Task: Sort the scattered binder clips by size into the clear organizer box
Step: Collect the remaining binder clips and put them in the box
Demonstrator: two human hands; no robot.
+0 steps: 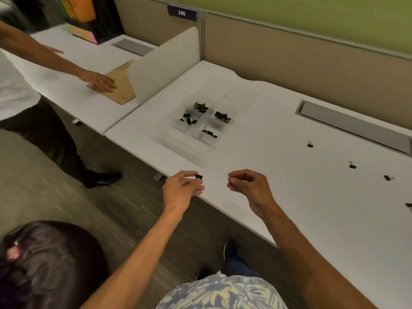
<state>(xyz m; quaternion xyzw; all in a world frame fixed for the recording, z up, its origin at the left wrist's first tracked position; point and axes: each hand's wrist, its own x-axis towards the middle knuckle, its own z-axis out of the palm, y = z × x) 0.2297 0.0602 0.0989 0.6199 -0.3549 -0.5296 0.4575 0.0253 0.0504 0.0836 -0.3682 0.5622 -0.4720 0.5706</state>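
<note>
I am partway through the sort. The clear plastic organizer box (207, 120) sits on the white desk (278, 204) ahead of me, well apart from my hands, and four of its compartments already hold black binder clips in small heaps; blur keeps me from judging whether each heap is a single size. My left hand (181, 189) has its fingers curled and pinches a small black binder clip (199, 176) between thumb and fingertips, just over the desk's near edge. My right hand (247, 186) is closed in a pinch as well, around a second clip (227, 175) of which only a silver wire loop sticks out past my fingers, so I cannot tell its size. Both of these have yet to go into the box. Off to my right, four more small black clips lie loose on the desk, spread well apart: one (310, 144) near the grey cable slot, two (351, 165) (388, 177) further along, and one (409, 205) cut by the picture's edge. By my reckoning at least six clips remain.
</note>
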